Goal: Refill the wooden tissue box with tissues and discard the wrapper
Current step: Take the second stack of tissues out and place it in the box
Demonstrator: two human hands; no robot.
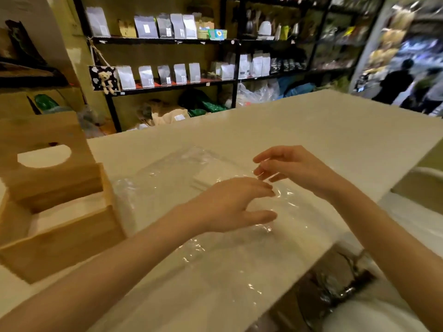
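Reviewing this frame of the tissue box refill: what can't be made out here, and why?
- Head view: whether the left hand or right hand actually grips the clear wrapper; motion blur and transparent film hide the contact.
- The wrapper's edges fade into the white counter.
- How full the wooden tissue box is; its wall hides the depth, and the frame's left edge cuts it off.
- Labels on the shelf pouches: too small and blurred.

Bare forearms, no sleeves; white garment (374, 317) at lower right
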